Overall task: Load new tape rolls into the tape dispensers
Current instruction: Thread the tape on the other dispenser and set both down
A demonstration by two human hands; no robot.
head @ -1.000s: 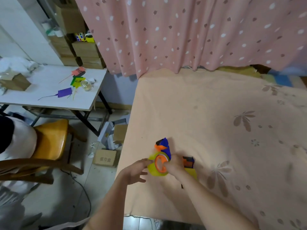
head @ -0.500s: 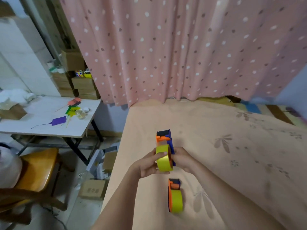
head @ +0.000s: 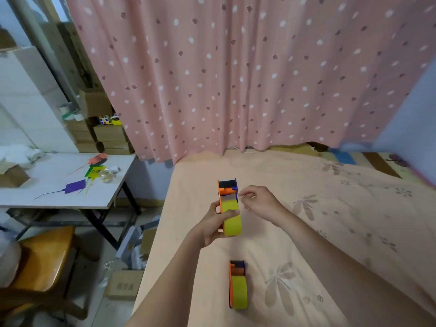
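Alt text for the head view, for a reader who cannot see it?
The left hand holds an orange tape dispenser with a yellow roll above a peach bedsheet; the right hand hovers beside it. A second loaded dispenser lies nearer.

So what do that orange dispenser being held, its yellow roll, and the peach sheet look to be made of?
The dispenser in the left hand looks like hard moulded plastic: flat orange and blue panels with crisp edges. Its yellow roll seems to be smooth adhesive tape with a slight sheen, though the exact film is unclear. The peach sheet looks like soft matte fabric: it wrinkles and carries a printed leaf pattern.
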